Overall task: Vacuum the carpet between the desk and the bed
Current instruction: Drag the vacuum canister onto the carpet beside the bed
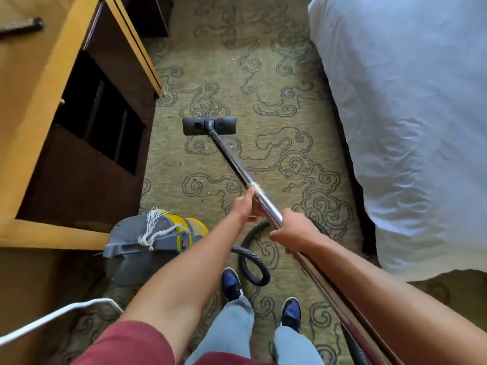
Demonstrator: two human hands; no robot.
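Note:
A green carpet [263, 83] with dark swirl patterns runs between the wooden desk [39, 106] on the left and the white bed [411, 106] on the right. The metal vacuum wand [232, 159] slants up the middle to a black floor head [209, 125] lying flat on the carpet. My left hand [246, 206] grips the wand higher up. Just below it, my right hand [295, 231] is closed on the same wand. Small pale crumbs dot the carpet around the head.
The grey and yellow vacuum canister [150, 243] stands by the desk's near corner, with frayed string on top. Its black hose [250, 262] loops on the carpet near my blue shoes [232, 283]. A white cord [52, 318] crosses the lower left.

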